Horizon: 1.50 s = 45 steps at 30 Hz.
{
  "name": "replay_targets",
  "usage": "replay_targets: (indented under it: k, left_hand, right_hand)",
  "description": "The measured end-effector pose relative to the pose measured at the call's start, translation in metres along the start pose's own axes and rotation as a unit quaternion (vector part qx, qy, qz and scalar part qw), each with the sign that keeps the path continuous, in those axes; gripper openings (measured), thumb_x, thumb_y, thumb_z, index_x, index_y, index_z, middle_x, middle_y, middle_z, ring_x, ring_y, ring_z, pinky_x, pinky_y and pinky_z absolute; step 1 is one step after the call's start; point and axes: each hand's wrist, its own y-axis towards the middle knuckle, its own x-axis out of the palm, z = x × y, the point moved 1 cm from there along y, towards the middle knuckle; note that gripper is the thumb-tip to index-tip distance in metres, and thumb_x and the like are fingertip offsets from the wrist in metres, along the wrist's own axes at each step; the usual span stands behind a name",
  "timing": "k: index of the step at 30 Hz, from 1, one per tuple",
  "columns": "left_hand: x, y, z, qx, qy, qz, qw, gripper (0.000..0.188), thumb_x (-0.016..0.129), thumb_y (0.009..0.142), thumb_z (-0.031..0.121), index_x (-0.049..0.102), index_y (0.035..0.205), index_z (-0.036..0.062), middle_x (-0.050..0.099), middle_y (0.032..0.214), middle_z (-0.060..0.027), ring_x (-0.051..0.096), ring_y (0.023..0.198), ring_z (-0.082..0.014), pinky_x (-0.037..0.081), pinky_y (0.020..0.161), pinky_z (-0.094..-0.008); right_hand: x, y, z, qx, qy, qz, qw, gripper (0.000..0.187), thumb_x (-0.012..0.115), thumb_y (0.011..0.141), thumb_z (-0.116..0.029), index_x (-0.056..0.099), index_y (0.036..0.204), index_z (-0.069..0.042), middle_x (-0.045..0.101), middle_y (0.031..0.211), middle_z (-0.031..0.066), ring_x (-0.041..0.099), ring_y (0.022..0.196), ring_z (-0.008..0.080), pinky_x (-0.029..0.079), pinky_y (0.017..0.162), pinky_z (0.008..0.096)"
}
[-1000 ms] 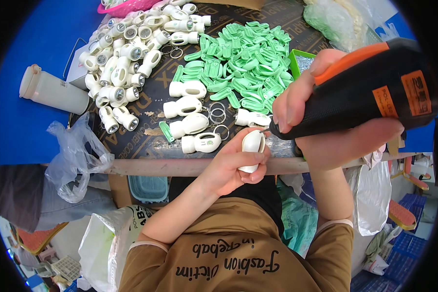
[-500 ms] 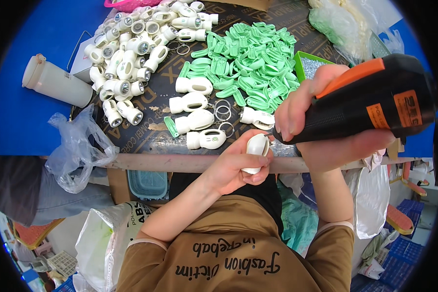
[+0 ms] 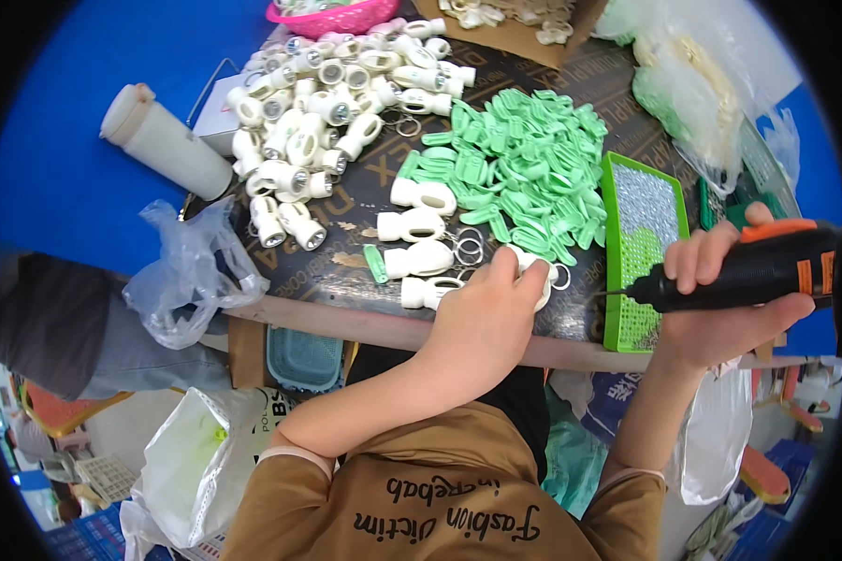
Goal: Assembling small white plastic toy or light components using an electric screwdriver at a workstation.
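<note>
My right hand (image 3: 697, 327) is wrapped round a black electric screwdriver (image 3: 767, 271) with an orange lever. The thin bit points left, over the edge of a green tray (image 3: 613, 252) of small silvery screws. My left hand (image 3: 482, 318) reaches onto the table, its fingertips closed on a white keychain flashlight (image 3: 543, 266) mostly hidden under them. A short column of white flashlights (image 3: 412, 224) with key rings (image 3: 470, 246) lies just left of that hand. One light green cover piece (image 3: 375, 264) sits beside them.
A heap of green covers (image 3: 533, 159) fills the table's middle, with piled white flashlights (image 3: 318, 112) to its left. Around them are a pink basket (image 3: 346, 19), a cardboard box (image 3: 533, 42), a white bottle (image 3: 164, 140) and plastic bags (image 3: 192, 271).
My left hand has moved from the table's near edge forward onto the table. The screwdriver has drawn away from it, to the right and down. The view has shifted, showing more of the screw tray.
</note>
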Motion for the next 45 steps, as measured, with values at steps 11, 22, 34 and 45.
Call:
replay_targets:
  k: [11,22,34,45]
  left_hand:
    - [-0.090,0.075,-0.129,-0.051,0.354,0.121,0.926,0.024,0.064,0.074,0.017,0.053,0.090,0.0025,0.059,0.080,-0.0176,0.057,0.080,-0.0342,0.045,0.068,-0.0437]
    - [-0.089,0.091,-0.138,-0.071,0.359,0.071,0.928,0.045,0.066,0.072,0.015,0.052,0.114,0.0051,0.060,0.089,-0.0178,0.059,0.082,-0.0334,0.047,0.071,-0.0408]
    - [-0.052,0.013,-0.028,-0.067,-0.678,-0.148,0.717,0.050,0.057,0.082,0.016,0.038,0.124,-0.0034,0.057,0.104,-0.0216,0.058,0.093,-0.0280,0.048,0.080,-0.0348]
    - [0.028,-0.011,-0.001,-0.174,-0.678,-0.212,0.681,0.038,0.065,0.072,-0.002,0.048,0.107,0.0033,0.052,0.085,-0.0008,0.051,0.070,-0.0078,0.043,0.057,-0.0219]
  right_hand:
    - [-0.055,0.009,-0.020,-0.054,-0.118,0.128,0.983,0.075,0.047,0.070,-0.074,0.047,0.104,-0.008,0.042,0.057,0.0040,0.040,0.049,0.0147,0.032,0.050,0.0275]
    - [-0.085,0.013,0.017,-0.063,-0.216,0.126,0.966,0.074,0.044,0.075,-0.072,0.043,0.100,-0.002,0.046,0.056,0.0075,0.044,0.046,0.0164,0.038,0.045,0.0273]
    - [-0.090,0.016,0.028,-0.069,-0.243,0.109,0.962,0.071,0.043,0.076,-0.070,0.042,0.097,-0.002,0.045,0.054,0.0071,0.046,0.043,0.0170,0.038,0.043,0.0270]
    - [-0.080,0.021,0.017,-0.058,-0.211,0.094,0.971,0.076,0.045,0.074,-0.071,0.044,0.103,-0.001,0.046,0.056,0.0065,0.045,0.048,0.0163,0.038,0.046,0.0284]
